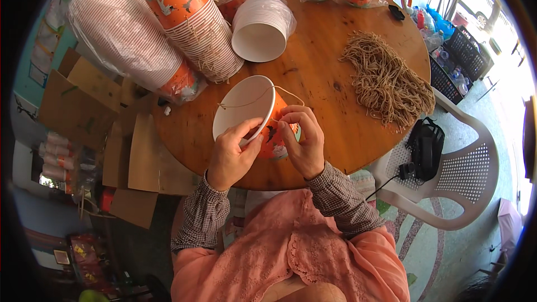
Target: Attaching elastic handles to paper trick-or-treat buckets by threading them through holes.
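A paper bucket [236, 106], white inside and orange with printed figures outside, lies tilted near the table's front edge, its mouth toward the left. My left hand [235, 152] is closed on its near rim, thumb outside and fingers at the mouth. A thin tan cord [291, 93] crosses the mouth and loops over the right of the rim. Against the orange wall, my right hand [304, 138] pinches part of this cord between thumb and fingertips. The exact spot where the cord meets the wall is partly hidden by my fingers.
A tangled heap of tan cords [387, 81] lies on the round wooden table [319, 50]. Stacked buckets [196, 36], some with cords, stand at the back left beside a wrapped stack [260, 39]. Cardboard boxes [142, 156] are left; a plastic chair [461, 170] holding a black bag is right.
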A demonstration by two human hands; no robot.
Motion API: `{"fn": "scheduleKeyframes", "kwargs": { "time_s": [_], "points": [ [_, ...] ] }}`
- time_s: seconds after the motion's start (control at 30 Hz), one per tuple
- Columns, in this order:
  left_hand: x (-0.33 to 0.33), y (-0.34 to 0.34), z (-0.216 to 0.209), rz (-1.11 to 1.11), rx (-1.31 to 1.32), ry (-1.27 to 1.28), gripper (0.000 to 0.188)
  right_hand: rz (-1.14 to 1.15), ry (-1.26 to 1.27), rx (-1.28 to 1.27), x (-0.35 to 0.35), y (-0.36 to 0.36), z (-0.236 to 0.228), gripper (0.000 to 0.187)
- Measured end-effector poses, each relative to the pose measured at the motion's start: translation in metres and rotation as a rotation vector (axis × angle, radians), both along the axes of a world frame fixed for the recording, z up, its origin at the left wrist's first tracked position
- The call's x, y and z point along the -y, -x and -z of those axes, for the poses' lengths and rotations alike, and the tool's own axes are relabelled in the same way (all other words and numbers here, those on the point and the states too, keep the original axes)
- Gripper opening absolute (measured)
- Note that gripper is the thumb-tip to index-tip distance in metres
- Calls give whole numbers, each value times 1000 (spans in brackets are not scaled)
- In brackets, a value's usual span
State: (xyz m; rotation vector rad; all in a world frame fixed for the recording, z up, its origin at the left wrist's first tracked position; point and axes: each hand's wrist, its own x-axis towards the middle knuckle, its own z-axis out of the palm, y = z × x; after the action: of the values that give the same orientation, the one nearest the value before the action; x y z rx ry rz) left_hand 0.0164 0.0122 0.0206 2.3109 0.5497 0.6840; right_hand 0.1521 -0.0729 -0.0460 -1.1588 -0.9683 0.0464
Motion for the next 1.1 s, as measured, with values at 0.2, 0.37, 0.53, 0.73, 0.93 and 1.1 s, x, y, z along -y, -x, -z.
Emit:
{"fn": "scheduleKeyframes", "kwargs": {
  "time_s": [0.2,0.37,0.53,0.73,0.93,1.1],
  "points": [
    [0,0,2,13,10,-29,31,23,17,49,0,1,2,9],
    [5,-7,1,47,13,-71,33,37,8,67,3,-4,5,10],
    [11,-10,-3,60,-54,-52,35,54,26,68,5,-5,8,13],
    [7,-14,1,167,-88,-277,34,100,31,243,13,-4,17,18],
    [9,-13,11,118,-103,-290,24,69,70,227,20,-6,20,20],
    [9,-10,18,95,-93,-280,21,182,132,310,21,-29,29,16]
  ]
}}
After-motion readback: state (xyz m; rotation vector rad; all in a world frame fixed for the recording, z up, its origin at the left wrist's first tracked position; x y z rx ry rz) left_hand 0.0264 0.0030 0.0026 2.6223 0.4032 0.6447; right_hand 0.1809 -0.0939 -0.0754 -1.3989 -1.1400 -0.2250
